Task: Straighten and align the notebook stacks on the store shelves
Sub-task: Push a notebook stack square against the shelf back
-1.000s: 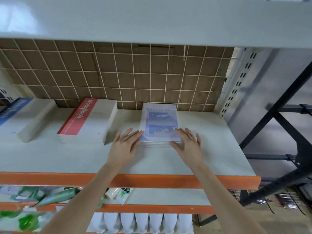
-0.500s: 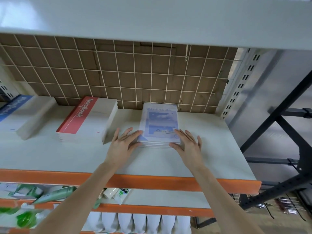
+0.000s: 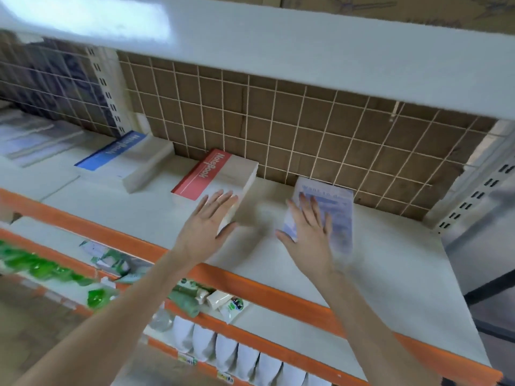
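Notebooks are sitting in stacks along the white shelf [image 3: 390, 263]: a blue-spined stack [image 3: 122, 160] leftmost, then a red-spined stack [image 3: 214, 176] with the left hand [image 3: 207, 227] reaching flat over its near corner, fingers released. Rightward, the right hand [image 3: 309, 232] is lying spread on the blurred pale-blue stack [image 3: 331, 213], fingers straight.

3 notebook stacks [image 3: 217, 179] lie side by side on shelf [image 3: 390, 263].

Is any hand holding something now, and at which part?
Nothing is gripped. The left hand lies open at the red notebook stack's front corner; the right hand lies flat on the blue-covered stack.
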A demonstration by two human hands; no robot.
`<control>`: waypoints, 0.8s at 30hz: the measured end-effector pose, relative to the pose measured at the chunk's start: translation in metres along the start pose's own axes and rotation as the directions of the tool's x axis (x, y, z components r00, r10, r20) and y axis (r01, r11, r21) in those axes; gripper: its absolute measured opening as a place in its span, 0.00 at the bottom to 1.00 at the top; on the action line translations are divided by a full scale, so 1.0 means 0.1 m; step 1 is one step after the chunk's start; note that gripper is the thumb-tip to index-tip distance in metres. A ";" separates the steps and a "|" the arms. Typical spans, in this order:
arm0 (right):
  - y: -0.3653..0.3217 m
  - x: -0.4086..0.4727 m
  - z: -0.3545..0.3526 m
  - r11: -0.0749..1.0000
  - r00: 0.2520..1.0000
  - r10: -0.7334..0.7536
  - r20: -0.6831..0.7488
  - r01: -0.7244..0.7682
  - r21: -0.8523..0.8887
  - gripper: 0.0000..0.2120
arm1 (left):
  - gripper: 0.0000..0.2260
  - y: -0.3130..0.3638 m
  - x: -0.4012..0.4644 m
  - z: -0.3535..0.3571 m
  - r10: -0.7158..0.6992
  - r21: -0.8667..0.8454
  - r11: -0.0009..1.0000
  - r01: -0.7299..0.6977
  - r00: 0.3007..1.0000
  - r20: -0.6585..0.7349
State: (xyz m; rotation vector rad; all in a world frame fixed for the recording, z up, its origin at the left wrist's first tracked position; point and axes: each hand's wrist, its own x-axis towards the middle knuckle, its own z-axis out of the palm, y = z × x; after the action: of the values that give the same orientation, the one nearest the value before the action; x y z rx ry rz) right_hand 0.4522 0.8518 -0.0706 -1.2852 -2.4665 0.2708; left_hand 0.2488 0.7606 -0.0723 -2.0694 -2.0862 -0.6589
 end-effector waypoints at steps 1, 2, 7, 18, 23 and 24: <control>-0.19 0.05 0.06 0.999 0.999 -0.032 0.027 0.032 0.002 0.32 | 0.28 -0.14 -0.08 -0.10 -0.023 0.027 0.999 0.024 1.000 -0.006; -0.40 0.09 0.13 0.997 0.996 -0.070 0.048 0.069 0.014 0.32 | 0.29 -0.31 -0.17 -0.21 -0.050 0.051 0.997 0.050 0.999 -0.006; -1.57 0.25 0.59 0.961 0.954 -0.275 0.122 0.268 0.073 0.31 | 0.30 -1.30 -0.76 -0.73 -0.173 0.149 0.973 0.174 0.985 -0.018; -4.51 0.74 1.69 0.869 0.864 -0.481 0.149 0.447 0.214 0.29 | 0.21 -3.73 -2.25 -1.98 -0.437 0.247 0.849 0.467 0.884 -0.167; -5.41 1.07 2.05 0.844 0.841 -0.519 0.155 0.475 0.248 0.30 | 0.24 -4.56 -2.49 -2.37 -0.491 0.280 0.811 0.513 0.858 -0.150; -5.55 1.18 2.12 0.846 0.843 -0.516 0.151 0.473 0.247 0.30 | 0.24 -4.71 -2.48 -2.41 -0.496 0.289 0.806 0.517 0.856 -0.147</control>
State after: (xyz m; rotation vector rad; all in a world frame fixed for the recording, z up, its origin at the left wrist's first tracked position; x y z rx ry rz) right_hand -0.1117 0.6295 -0.0620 -0.5189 -2.7581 0.5247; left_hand -0.2490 0.4552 -0.0531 -1.3012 -2.5258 -0.3917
